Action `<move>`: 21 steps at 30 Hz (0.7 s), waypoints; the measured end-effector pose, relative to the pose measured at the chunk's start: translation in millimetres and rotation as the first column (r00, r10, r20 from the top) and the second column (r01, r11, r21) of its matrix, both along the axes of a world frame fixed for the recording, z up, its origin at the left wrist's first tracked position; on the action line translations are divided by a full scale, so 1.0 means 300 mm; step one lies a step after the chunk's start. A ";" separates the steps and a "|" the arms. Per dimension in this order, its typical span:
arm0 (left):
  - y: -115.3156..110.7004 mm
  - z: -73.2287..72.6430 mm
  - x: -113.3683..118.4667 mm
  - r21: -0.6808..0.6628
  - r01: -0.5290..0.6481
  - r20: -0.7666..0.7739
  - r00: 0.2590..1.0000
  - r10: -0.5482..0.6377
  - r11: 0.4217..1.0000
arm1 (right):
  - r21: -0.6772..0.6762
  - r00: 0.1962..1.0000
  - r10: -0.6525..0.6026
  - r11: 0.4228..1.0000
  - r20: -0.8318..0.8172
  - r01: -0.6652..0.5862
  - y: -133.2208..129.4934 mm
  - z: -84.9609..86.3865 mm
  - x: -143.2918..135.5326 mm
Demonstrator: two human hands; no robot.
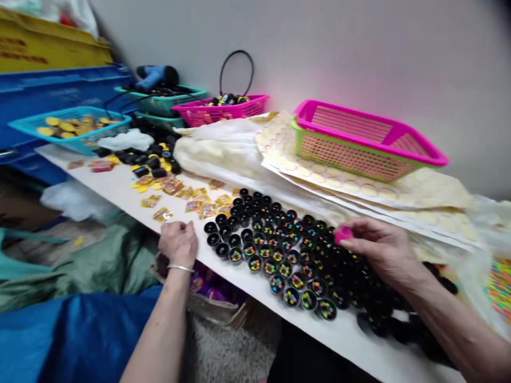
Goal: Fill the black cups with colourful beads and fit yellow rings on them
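Observation:
My right hand [379,250] pinches a small pink cup [342,234] between thumb and fingers, above the rows of small round black cups [270,267]. Many of these cups hold tiny multicoloured beads, while those toward the left look unfilled. At the near edge of the table, my left hand [178,243] rests with its fingers curled in; whatever may be inside it is hidden. Just beyond the left hand lie several small printed yellow-orange packets [163,214].
A pink basket [359,130] nested in a green one stands on sheets of round stickers [319,173]. Behind the packets are loose black and yellow caps [154,162]. A blue basket [75,139] sits far left. Colourful beads [500,290] lie at the right edge.

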State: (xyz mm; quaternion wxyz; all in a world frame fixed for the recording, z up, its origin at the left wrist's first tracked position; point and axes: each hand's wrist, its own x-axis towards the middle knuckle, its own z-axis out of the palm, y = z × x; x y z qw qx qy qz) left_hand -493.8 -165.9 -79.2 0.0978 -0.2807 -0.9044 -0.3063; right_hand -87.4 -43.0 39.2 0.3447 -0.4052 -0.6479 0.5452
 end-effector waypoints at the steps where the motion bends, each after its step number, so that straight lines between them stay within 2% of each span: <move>1: -0.005 -0.007 -0.002 0.004 -0.046 -0.022 0.999 0.046 0.999 | 0.020 0.995 0.095 0.995 0.043 -0.095 0.006 -0.004 -0.093; 3: 0.006 -0.015 0.014 0.028 -0.084 -0.051 0.995 0.085 0.996 | 0.084 0.962 0.233 0.966 0.145 -0.246 0.030 -0.025 -0.257; 5: 0.020 -0.013 0.036 0.055 -0.079 -0.045 0.996 0.081 0.995 | 0.213 0.920 0.304 0.909 0.247 -0.358 0.072 -0.061 -0.382; 8: 0.021 -0.001 0.052 0.095 -0.063 -0.002 0.998 0.064 0.993 | 0.416 0.827 0.300 0.752 0.476 -0.512 0.137 -0.114 -0.502; 11: 0.012 0.006 0.052 0.122 -0.070 0.027 0.997 0.067 0.990 | 0.451 0.674 0.189 0.613 0.714 -0.649 0.175 -0.138 -0.567; 14: 0.009 0.003 0.048 0.122 -0.073 0.042 0.997 0.069 0.990 | 0.438 0.550 0.094 0.500 0.830 -0.747 0.180 -0.127 -0.600; 18: 0.014 -0.001 0.047 0.121 -0.074 0.059 0.996 0.067 0.990 | 0.418 0.449 0.005 0.358 0.894 -0.835 0.167 -0.092 -0.623; 21: 0.020 0.003 0.052 0.126 -0.071 0.082 0.995 0.061 0.990 | 0.396 0.408 -0.023 0.295 0.913 -0.869 0.161 -0.076 -0.636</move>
